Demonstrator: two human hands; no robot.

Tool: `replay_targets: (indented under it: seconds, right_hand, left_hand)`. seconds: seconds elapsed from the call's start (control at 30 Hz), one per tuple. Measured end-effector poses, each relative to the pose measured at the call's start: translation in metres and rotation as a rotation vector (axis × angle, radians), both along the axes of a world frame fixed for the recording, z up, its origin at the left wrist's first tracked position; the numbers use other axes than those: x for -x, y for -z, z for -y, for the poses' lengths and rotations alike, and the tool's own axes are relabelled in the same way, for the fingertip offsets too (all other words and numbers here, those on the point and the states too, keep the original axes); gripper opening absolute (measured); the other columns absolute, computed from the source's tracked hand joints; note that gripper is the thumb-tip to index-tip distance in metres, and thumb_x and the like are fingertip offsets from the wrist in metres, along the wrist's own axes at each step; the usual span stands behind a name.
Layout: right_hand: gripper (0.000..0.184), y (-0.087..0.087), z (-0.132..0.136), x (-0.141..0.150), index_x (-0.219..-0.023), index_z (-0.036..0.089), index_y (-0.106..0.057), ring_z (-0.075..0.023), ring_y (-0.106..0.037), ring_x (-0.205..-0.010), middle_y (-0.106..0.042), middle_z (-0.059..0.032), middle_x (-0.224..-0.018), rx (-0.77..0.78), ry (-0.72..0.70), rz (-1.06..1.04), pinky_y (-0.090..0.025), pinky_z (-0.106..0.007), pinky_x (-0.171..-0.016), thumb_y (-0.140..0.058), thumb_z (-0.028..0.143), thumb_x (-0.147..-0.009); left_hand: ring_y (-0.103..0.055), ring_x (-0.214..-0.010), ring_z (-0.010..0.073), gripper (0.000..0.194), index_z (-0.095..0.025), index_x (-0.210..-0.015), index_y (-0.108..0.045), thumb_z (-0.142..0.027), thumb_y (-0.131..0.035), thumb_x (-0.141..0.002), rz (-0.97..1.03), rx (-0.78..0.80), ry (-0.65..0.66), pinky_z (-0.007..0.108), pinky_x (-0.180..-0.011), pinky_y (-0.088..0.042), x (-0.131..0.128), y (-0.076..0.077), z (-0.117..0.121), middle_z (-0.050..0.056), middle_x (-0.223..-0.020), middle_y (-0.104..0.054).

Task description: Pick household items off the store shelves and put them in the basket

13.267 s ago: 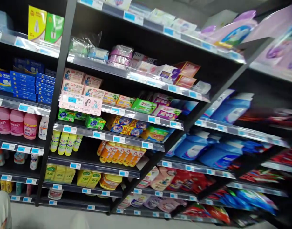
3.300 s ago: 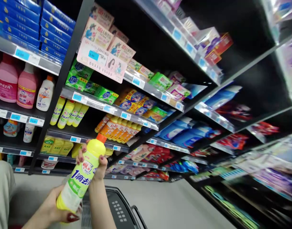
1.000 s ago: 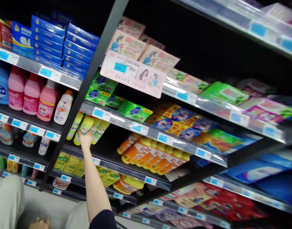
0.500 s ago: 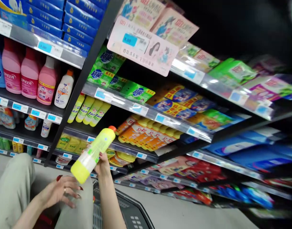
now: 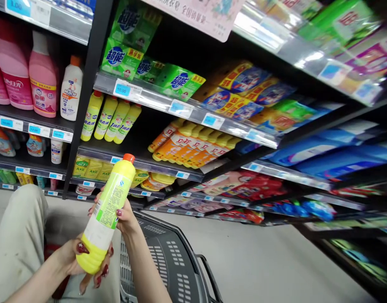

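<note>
A yellow bottle (image 5: 105, 212) with a red cap and a green-and-white label is held tilted in front of me, cap pointing up toward the shelves. My left hand (image 5: 76, 261) cups its base, fingers curled round it. My right hand (image 5: 124, 216) grips its middle from behind. Both hands hover just above a dark grey shopping basket (image 5: 177, 265). A row of like yellow bottles (image 5: 109, 120) stands on the shelf above.
Black store shelving (image 5: 86, 84) runs from left to right, stocked with pink bottles (image 5: 41, 80), green soap packs (image 5: 124, 54), orange bottles (image 5: 187, 145) and blue jugs (image 5: 322, 155). My light trouser knee (image 5: 19, 235) is at the lower left. Pale floor (image 5: 259, 261) stretches right.
A second ago my right hand reached to the yellow bottles on the shelf; it came down with one. My left hand, open half a second ago, now cups the bottle's base.
</note>
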State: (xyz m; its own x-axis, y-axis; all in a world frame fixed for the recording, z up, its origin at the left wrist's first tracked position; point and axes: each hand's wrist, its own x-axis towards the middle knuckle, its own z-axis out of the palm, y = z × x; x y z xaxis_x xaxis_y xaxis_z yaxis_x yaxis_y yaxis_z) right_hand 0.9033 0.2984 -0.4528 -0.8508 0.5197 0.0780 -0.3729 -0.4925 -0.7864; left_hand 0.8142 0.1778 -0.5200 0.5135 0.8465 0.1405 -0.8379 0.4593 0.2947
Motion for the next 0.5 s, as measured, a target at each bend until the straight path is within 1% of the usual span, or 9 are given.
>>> replay_targets:
  seconds: [0.1,0.17,0.23,0.27,0.3,0.4,0.47,0.5]
  right_hand:
    - [0.057,-0.002,0.003,0.000,-0.099,0.017,-0.062,-0.0296,-0.070,-0.072,-0.070,-0.0068,-0.087,-0.022,-0.017,-0.031,-0.059,-0.045,-0.067,-0.086,0.036,-0.051]
    - [0.058,-0.004,0.005,0.000,-0.103,0.016,-0.062,-0.0280,-0.070,-0.072,-0.070,-0.0064,-0.088,-0.035,-0.026,-0.051,-0.058,-0.046,-0.070,-0.085,0.037,-0.054]
    - [0.058,-0.007,0.004,-0.001,-0.104,0.017,-0.061,-0.0272,-0.070,-0.075,-0.070,-0.0068,-0.091,-0.047,0.010,-0.068,-0.058,-0.047,-0.075,-0.084,0.038,-0.055]
    - [0.058,-0.010,0.003,-0.002,-0.105,0.018,-0.060,-0.0271,-0.070,-0.077,-0.070,-0.0073,-0.093,-0.058,0.055,-0.076,-0.058,-0.047,-0.077,-0.084,0.040,-0.057]
    - [0.059,-0.014,0.001,-0.003,-0.106,0.018,-0.060,-0.0268,-0.070,-0.079,-0.069,-0.0076,-0.095,-0.072,0.118,-0.081,-0.057,-0.046,-0.078,-0.083,0.042,-0.058]
    - [0.057,-0.027,-0.008,-0.006,-0.105,0.021,-0.060,-0.0249,-0.069,-0.079,-0.069,-0.0062,-0.093,-0.111,0.337,-0.084,-0.057,-0.044,-0.078,-0.079,0.053,-0.062]
    - [0.055,-0.037,-0.016,-0.008,-0.101,0.022,-0.060,-0.0227,-0.068,-0.075,-0.069,-0.0041,-0.087,-0.134,0.467,-0.085,-0.057,-0.042,-0.078,-0.077,0.059,-0.063]
    - [0.053,-0.040,-0.019,-0.009,-0.098,0.022,-0.060,-0.0212,-0.067,-0.073,-0.068,-0.0030,-0.085,-0.142,0.520,-0.089,-0.056,-0.040,-0.078,-0.076,0.060,-0.064]
  left_hand:
    - [-0.066,-0.060,0.0171,0.052,-0.005,-0.094,-0.069,-0.030,-0.080,-0.050,-0.050,-0.001,-0.056,0.023,-0.049,-0.054,-0.001,-0.005,0.001,0.008,-0.073,-0.070]
    - [-0.066,-0.057,0.0171,0.052,-0.005,-0.093,-0.068,-0.031,-0.081,-0.050,-0.110,-0.012,-0.104,0.023,-0.048,-0.052,0.000,-0.007,0.002,0.008,-0.071,-0.069]
    - [-0.066,-0.060,0.0192,0.051,-0.006,-0.095,-0.065,-0.030,-0.082,-0.053,-0.287,-0.043,-0.162,0.022,-0.046,-0.050,0.001,-0.009,0.002,0.009,-0.074,-0.069]
    - [-0.066,-0.061,0.0194,0.048,-0.008,-0.095,-0.063,-0.030,-0.081,-0.056,-0.439,-0.063,-0.216,0.023,-0.046,-0.050,0.000,-0.011,0.002,0.009,-0.076,-0.069]
    - [-0.065,-0.062,0.0191,0.045,-0.011,-0.095,-0.061,-0.030,-0.080,-0.059,-0.648,-0.090,-0.298,0.024,-0.047,-0.050,0.000,-0.012,0.002,0.008,-0.077,-0.069]
    - [-0.063,-0.067,0.0185,0.033,-0.018,-0.094,-0.056,-0.029,-0.073,-0.068,-1.376,-0.149,-0.642,0.029,-0.059,-0.054,-0.007,-0.014,0.002,0.003,-0.080,-0.069]
    - [-0.066,-0.073,0.0203,0.030,-0.019,-0.100,-0.054,-0.027,-0.066,-0.074,-1.747,-0.177,-0.855,0.031,-0.064,-0.053,-0.012,-0.012,0.003,0.004,-0.086,-0.069]
    - [-0.067,-0.075,0.0216,0.030,-0.019,-0.105,-0.052,-0.027,-0.062,-0.077,-1.884,-0.208,-0.966,0.032,-0.064,-0.054,-0.015,-0.009,0.004,0.005,-0.088,-0.069]
